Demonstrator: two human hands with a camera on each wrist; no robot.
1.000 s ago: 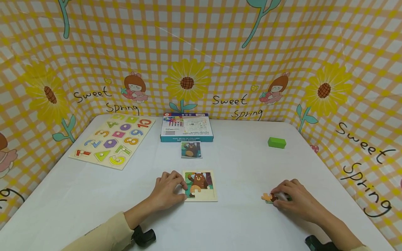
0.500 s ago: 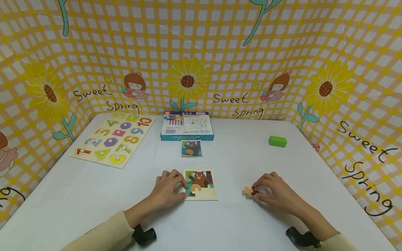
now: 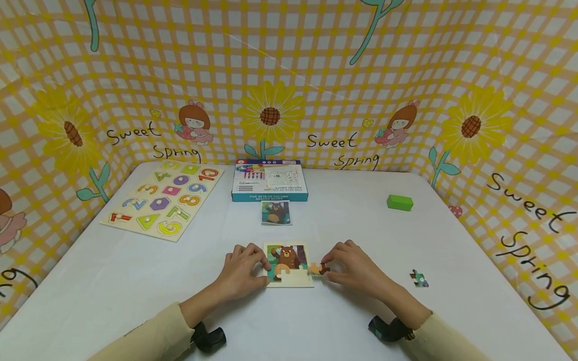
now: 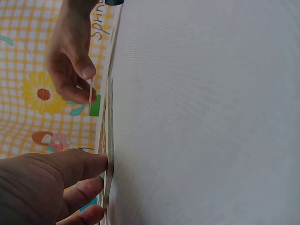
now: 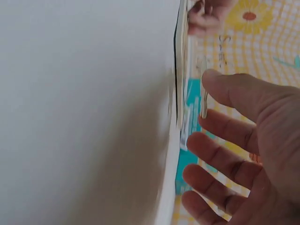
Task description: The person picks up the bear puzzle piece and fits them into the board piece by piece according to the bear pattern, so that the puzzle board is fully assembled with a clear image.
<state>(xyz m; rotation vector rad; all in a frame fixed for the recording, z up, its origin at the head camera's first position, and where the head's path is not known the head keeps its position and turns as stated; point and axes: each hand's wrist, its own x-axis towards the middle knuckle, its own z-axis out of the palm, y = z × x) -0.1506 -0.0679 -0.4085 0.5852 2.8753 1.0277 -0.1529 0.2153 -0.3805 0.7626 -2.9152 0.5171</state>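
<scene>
A square wooden bear puzzle board (image 3: 298, 278) lies on the table, its lower right part showing bare wood. My left hand (image 3: 241, 271) holds the board's left edge, thumb low and index finger higher up. Between thumb and index finger, my right hand (image 3: 354, 268) pinches a tan and brown puzzle piece (image 3: 314, 269) at the board's right edge. In the right wrist view the piece (image 5: 204, 93) is seen edge-on, raised off the table, and the other fingers are spread. A second puzzle piece (image 3: 420, 279), green and dark, lies loose on the right.
Behind the board lies a bear picture card (image 3: 276, 213), in front of a flat teal-edged box (image 3: 270, 183). A wooden number board (image 3: 158, 203) lies at the back left. A green block (image 3: 399, 202) sits at the back right. Patterned cloth (image 3: 311, 65) walls the table.
My right hand has moved left with the puzzle piece, from the table's right side to the board. The loose piece it partly covered now shows. My left hand stays at the board.
</scene>
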